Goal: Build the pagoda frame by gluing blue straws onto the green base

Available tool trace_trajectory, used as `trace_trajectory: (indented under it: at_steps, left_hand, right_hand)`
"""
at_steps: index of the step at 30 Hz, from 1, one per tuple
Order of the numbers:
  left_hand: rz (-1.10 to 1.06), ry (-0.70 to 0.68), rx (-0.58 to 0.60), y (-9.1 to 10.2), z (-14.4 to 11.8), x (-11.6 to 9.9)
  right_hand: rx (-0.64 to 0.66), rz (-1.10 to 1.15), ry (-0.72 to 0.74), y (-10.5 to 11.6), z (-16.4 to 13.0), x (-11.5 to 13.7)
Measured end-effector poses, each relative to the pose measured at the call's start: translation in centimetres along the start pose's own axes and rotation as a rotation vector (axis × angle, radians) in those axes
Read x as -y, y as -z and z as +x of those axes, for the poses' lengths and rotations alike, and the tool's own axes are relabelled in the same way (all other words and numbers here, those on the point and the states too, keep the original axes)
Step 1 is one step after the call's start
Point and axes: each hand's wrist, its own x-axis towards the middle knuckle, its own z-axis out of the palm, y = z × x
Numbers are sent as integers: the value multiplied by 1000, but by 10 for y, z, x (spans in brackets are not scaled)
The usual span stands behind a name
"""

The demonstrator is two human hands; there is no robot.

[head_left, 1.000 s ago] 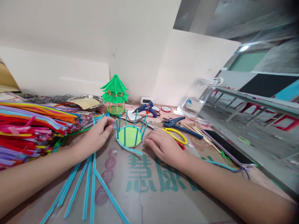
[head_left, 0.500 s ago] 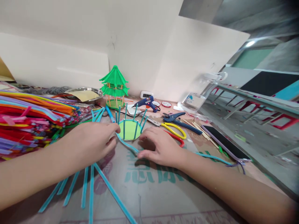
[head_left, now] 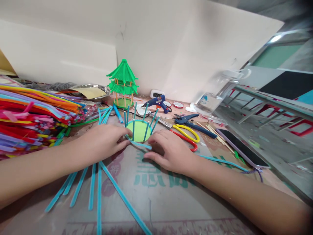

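A green disc (head_left: 139, 130) edged in blue stands on the table with several upright blue sticks (head_left: 133, 130) around its rim. Against its near left edge, my left hand (head_left: 112, 140) pinches a light blue pipe cleaner (head_left: 139, 144) between thumb and fingers. The strip runs along the disc's front towards my right hand (head_left: 168, 150), whose thumb and fingers are spread apart around its path. Past my right wrist a light blue length (head_left: 225, 160) reappears; whether it is the same piece is hidden. Several loose blue pipe cleaners (head_left: 99, 199) lie beneath my left forearm.
Bundled coloured pipe cleaners (head_left: 31, 124) fill the left side. Behind the disc are a green model pagoda (head_left: 123, 83), a glue gun (head_left: 156, 103) and a metal plate (head_left: 105, 93). To the right lie scissors (head_left: 188, 132), blue cutters (head_left: 195, 125), wooden sticks (head_left: 220, 138), a phone (head_left: 242, 147) and a clear jug (head_left: 212, 98).
The pipe cleaner's stretch before my right hand has lifted nearer the disc's front edge. My right fingers and thumb have spread wider. The whole view has shifted slightly.
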Motion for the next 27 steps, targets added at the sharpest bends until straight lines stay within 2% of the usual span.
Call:
trace_trajectory:
  at_steps: [4,9,16,21,27]
  left_hand:
    - [31,0,-19,-2,0,0]
    - [60,1,-41,-4,0,-1]
    - [50,-1,-10,-3,-2,-1]
    - [77,3,-27,-5,-2,-1]
    - [74,-5,-45,-6,-1,-1]
  right_hand:
    - [-24,29,8,-1,2,4]
    - [-5,-134,20,-10,6,3]
    - [-12,-55,14,-5,3,4]
    - [-62,-48,89,-4,3,8]
    - [-24,-132,24,-12,5,1]
